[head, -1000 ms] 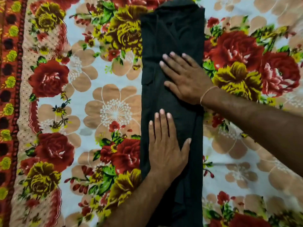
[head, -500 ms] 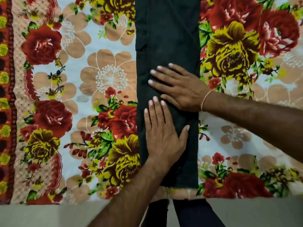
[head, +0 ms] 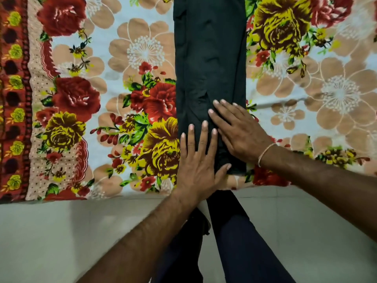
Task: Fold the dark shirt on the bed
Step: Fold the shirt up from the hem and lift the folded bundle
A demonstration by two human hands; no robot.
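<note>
Dark shirt (head: 210, 58), folded into a long narrow strip on the floral bedsheet (head: 130, 58), runs away from both hands w/ left hand (head: 199, 160) & right hand (head: 237, 131) flat, fingers spread, pressing its near end side by side, gripping nothing, right wrist w/ thread band (head: 265, 154).

Nothing for you to read here, honestly: no labels, brand tags, numbers or signs anywhere in the frame.
</note>
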